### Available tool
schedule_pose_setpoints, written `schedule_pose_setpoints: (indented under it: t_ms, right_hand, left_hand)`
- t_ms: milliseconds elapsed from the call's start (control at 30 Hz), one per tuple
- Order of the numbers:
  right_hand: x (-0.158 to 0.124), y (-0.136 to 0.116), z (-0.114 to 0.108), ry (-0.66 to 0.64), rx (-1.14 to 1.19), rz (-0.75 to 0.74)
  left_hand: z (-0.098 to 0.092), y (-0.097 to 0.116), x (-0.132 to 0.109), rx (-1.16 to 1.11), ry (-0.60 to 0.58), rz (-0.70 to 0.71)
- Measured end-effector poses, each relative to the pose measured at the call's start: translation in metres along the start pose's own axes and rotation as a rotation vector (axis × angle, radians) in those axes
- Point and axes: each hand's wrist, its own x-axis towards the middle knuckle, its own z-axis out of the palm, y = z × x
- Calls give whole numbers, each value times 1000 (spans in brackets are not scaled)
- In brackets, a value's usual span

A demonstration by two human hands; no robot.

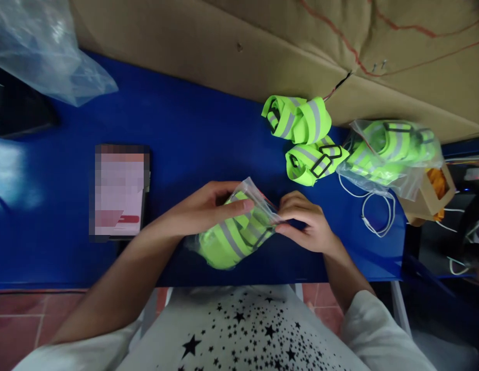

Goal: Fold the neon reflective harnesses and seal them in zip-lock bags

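Note:
A clear zip bag (239, 234) with a neon-yellow reflective strap folded inside is held above the near part of the blue table. My left hand (214, 206) grips its upper left side, thumb lying across the plastic and the other fingers behind it. At the right end of the bag's top edge, the fingers of my right hand (307, 221) pinch the zip strip. Beyond my right hand lie two loose rolled reflective straps, one strap (297, 118) farther back and another strap (316, 161) with black buckles on top.
More neon straps fill a clear bag (394, 149) at the right, near a coiled white cable (378, 214) and a cardboard box (432, 193). A phone or tablet (121, 193) lies left on the blue table (185, 134). Clear plastic (69, 56) sits far left; brown cardboard (224, 46) borders the back.

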Motion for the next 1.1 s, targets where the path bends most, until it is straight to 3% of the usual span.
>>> schedule_pose_setpoints:
  t_ms: [100,200,333,433,533,633,800,933,1100]
  right_hand:
    - [0,2,0,19,100,43]
    - [-1,1,-5,101,156,191]
    - [-2,0,-4,86,222,384]
    - [-4,2,0,151,221,518]
    - [-5,2,0,97,248,608]
    - [-5,-1,-4,19,306,633]
    - [-4,-2,-5,169,423,626]
    - [0,-2,6,263,426,617]
    - [2,-4,11,275,333,610]
  left_hand:
    - [1,-2,0,49,8,-24]
    - [0,-3,-1,75,69,-23]
    - [0,-4,0,56,232,-22]
    - [3,-5,2,-5,254,-45]
    - [7,-6,4,-96,270,-48]
    - [7,-6,4,-216,331,-36]
    - [2,-5,2,-301,403,37]
    - [6,-5,1,-284,391,4]
    - [14,-5,3,-248,397,-3]
